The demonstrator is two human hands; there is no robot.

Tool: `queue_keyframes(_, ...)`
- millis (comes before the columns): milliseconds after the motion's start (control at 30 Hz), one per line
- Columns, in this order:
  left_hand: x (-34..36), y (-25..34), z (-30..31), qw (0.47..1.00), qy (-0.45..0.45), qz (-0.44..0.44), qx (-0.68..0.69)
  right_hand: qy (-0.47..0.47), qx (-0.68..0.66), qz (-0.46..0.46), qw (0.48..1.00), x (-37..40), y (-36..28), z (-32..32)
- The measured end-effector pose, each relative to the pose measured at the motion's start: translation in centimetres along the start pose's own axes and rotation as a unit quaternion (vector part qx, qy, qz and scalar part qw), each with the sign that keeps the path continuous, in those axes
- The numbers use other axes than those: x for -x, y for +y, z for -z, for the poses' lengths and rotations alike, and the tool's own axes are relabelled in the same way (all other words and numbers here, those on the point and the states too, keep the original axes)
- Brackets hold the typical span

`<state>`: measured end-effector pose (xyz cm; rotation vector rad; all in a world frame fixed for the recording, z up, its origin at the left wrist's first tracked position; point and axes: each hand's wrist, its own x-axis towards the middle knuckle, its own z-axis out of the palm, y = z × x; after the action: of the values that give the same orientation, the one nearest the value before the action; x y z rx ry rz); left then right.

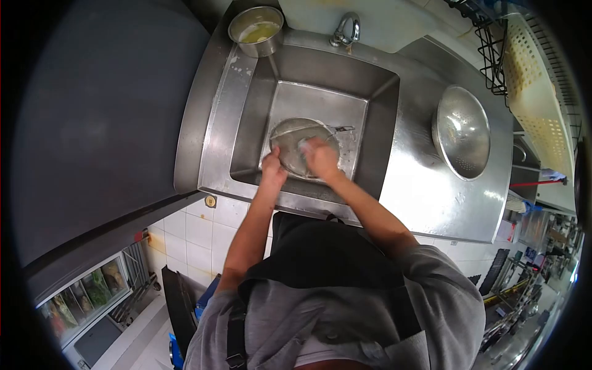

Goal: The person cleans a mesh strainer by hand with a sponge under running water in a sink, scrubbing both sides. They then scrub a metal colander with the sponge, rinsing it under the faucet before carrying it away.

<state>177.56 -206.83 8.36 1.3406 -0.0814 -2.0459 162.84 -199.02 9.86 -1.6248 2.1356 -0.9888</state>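
Down in the steel sink (382,117) lies a round metal bowl or lid (290,139). My left hand (272,168) grips its near left rim. My right hand (320,157) presses a small pale sponge or cloth (304,144) onto its inner surface. Both forearms reach down from my grey sleeves over a black apron.
A tap (345,29) stands at the back of the sink. A steel pot (256,29) holding yellowish liquid sits at the back left corner. On the right drainboard rests a metal colander (462,132). A wire rack (493,55) and cream crate (536,92) stand farther right.
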Motion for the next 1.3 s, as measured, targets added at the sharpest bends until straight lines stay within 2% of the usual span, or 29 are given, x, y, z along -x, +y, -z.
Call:
queue_keyframes(67,-0.2,-1.5,0.2,0.999,0.002,-0.030,-0.041,0.076,-0.003,-0.067,0.995,-1.5,5.2,-0.1)
queue_keyframes(133,0.3,-2.7,1.2,0.997,-0.006,-0.054,-0.054,0.087,-0.010,-0.198,0.976,-2.4,8.6,0.0)
queue_keyframes(233,3.3,-1.5,-0.4,0.989,-0.061,-0.133,0.002,0.128,-0.150,-0.289,0.937,-2.5,5.7,4.2)
queue_keyframes(267,3.8,-1.9,0.2,0.991,-0.068,-0.114,-0.003,0.092,-0.140,-0.261,0.951,-1.5,5.0,4.9)
queue_keyframes(333,3.8,-2.8,0.4,0.993,-0.088,-0.081,-0.011,0.073,-0.094,-0.090,0.989,2.0,2.3,3.9)
queue_keyframes(400,-0.5,-5.2,4.3,0.994,-0.094,-0.048,-0.027,-0.032,-0.080,0.074,0.994,4.6,-2.2,4.1)
queue_keyframes(467,-0.3,-5.3,4.6,0.994,-0.076,-0.046,-0.060,-0.037,-0.089,-0.006,0.995,4.6,0.4,2.5)
queue_keyframes(533,2.2,-2.7,1.4,0.991,-0.068,-0.084,-0.072,-0.026,-0.099,-0.092,0.990,3.3,5.0,0.8)
queue_keyframes(567,3.2,-2.3,1.1,0.990,-0.059,-0.098,-0.079,0.016,-0.087,-0.129,0.988,2.9,6.8,1.9)
queue_keyframes(600,2.9,-1.6,1.5,0.981,-0.122,-0.107,-0.104,0.059,-0.072,-0.161,0.983,1.7,8.2,2.6)
queue_keyframes(700,4.1,-2.2,-0.2,0.968,-0.150,-0.122,-0.159,0.096,-0.113,-0.225,0.963,-1.8,8.4,2.9)
queue_keyframes(767,4.3,-2.7,-0.7,0.971,-0.152,-0.125,-0.139,0.112,0.015,-0.093,0.989,-1.5,3.1,0.6)
queue_keyframes(867,3.4,-2.0,0.9,0.976,-0.127,-0.112,-0.140,-0.009,-0.027,0.013,1.000,0.1,-3.3,1.7)
queue_keyframes(933,4.5,-2.0,1.3,0.976,-0.090,-0.079,-0.184,0.055,-0.006,-0.054,0.997,0.3,2.0,0.1)
queue_keyframes(967,4.7,-2.3,0.8,0.978,-0.112,-0.077,-0.160,0.090,0.004,-0.077,0.993,-1.0,6.1,-0.7)
queue_keyframes(1000,5.3,-2.8,1.1,0.979,-0.130,-0.070,-0.141,0.040,0.006,-0.216,0.975,-1.8,9.3,-1.2)
queue_keyframes(1033,6.2,-3.1,1.6,0.979,-0.145,-0.057,-0.128,0.037,-0.015,-0.180,0.983,-0.4,7.8,-1.7)
queue_keyframes(1067,6.8,-2.5,0.6,0.981,-0.101,-0.068,-0.153,0.042,-0.034,-0.137,0.989,0.5,5.5,-2.1)
queue_keyframes(1133,2.6,-2.1,3.6,0.967,-0.144,-0.080,-0.194,0.039,-0.043,-0.030,0.998,2.0,0.9,-1.7)
queue_keyframes(1200,2.6,-1.7,5.3,0.961,-0.177,-0.066,-0.202,0.025,-0.042,0.081,0.995,4.5,-3.1,-1.5)
queue_keyframes(1300,7.9,-2.5,0.0,0.977,-0.109,-0.087,-0.163,0.032,-0.064,0.011,0.997,3.5,-1.6,-1.6)
